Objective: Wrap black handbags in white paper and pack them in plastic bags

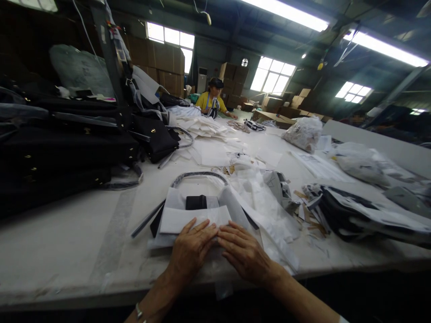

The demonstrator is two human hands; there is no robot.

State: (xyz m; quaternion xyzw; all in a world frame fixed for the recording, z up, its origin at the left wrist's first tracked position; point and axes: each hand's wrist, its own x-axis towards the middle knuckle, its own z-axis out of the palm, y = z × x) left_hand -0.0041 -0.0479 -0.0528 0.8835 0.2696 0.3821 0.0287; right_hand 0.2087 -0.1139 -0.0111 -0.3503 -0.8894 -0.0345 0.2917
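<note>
My left hand (pixel 191 251) and my right hand (pixel 244 253) lie flat side by side on white wrapping paper (pixel 193 218) at the table's near edge. The fingers of both are stretched out and pressing the paper down. The paper is folded around a black handbag (pixel 196 202), of which only a small dark part shows. Its wrapped strap (pixel 198 176) arches up behind it. Neither hand holds anything.
Stacked black handbags (pixel 63 152) fill the left side of the white table (pixel 67 233). Loose paper and plastic (pixel 266 206) lie right of my hands, and a wrapped dark bag (pixel 357 215) further right. A person in yellow (pixel 212 101) works at the far end.
</note>
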